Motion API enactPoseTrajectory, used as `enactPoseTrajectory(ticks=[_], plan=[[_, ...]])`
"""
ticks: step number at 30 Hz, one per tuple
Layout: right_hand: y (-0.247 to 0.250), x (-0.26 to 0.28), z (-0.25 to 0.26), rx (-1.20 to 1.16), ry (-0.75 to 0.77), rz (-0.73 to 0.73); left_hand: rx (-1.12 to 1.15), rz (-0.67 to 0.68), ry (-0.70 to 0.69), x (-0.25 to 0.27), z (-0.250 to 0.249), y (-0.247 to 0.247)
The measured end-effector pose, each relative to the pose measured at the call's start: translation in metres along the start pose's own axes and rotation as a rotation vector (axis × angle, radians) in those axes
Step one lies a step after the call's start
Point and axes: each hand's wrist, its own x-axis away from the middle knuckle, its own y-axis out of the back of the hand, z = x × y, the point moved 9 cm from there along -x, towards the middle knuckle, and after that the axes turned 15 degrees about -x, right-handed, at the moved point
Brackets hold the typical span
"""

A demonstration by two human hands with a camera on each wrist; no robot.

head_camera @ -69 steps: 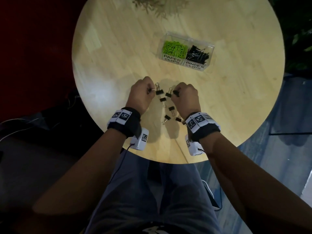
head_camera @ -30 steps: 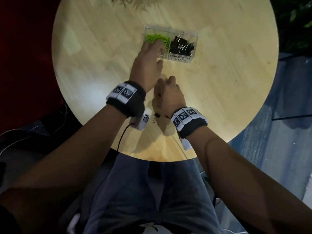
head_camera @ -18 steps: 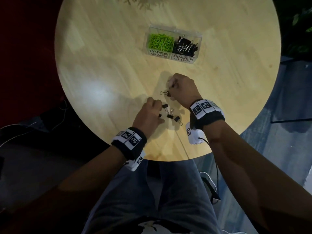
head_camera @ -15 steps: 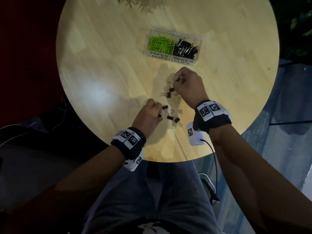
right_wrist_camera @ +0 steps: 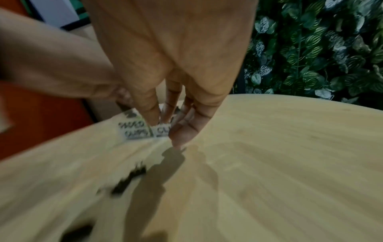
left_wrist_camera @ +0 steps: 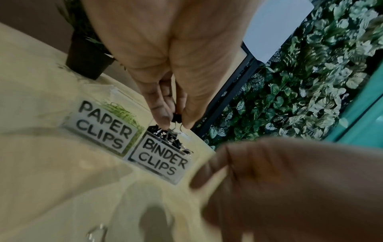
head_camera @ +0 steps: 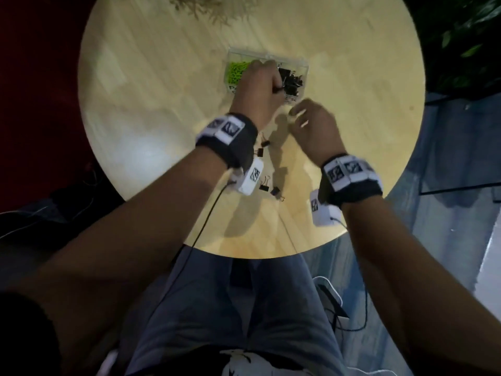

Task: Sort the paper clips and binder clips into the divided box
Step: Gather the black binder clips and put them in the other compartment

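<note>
The clear divided box (head_camera: 298,62) stands at the far middle of the round wooden table (head_camera: 151,104), with green paper clips (head_camera: 237,70) in its left half and black binder clips (head_camera: 294,81) in its right half. My left hand (left_wrist_camera: 176,125) hovers over the binder half and pinches one black binder clip (left_wrist_camera: 176,117) between thumb and fingers. My right hand (head_camera: 295,115) hangs just in front of the box, blurred, with its fingers (right_wrist_camera: 186,131) pointing down and nothing visible between them. Several loose binder clips (head_camera: 264,184) lie nearer to me, partly under my left wrist.
A dark plant pot (left_wrist_camera: 87,57) stands behind the box, its foliage (head_camera: 214,6) at the table's far edge. A leafy wall (left_wrist_camera: 300,98) lies beyond the table on the right. The table's near edge (head_camera: 257,256) is just above my lap.
My left hand picked a binder clip from the pile and carried it forward over the box. The right hand edged closer to the box; the clip it held no longer shows.
</note>
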Motion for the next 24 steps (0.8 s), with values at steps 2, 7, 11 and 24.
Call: enactPoseTrajectory(ticks=[2, 7, 11, 24], plan=[[-0.024, 0.030, -0.016, 0.028, -0.068, 0.125, -0.038, 0.029, -0.001, -0.015, -0.005, -0.001], [-0.069, 0.082, -0.043, 0.244, -0.171, 0.322, -0.100, 0.083, -0.108, 0.017, -0.008, -0.010], [-0.077, 0.099, -0.048, 0.299, -0.128, 0.302, -0.212, 0.329, -0.114, 0.075, 0.025, -0.059], [-0.093, 0.097, -0.015, 0.207, -0.072, 0.131, -0.246, 0.270, -0.129, 0.093, 0.055, -0.061]])
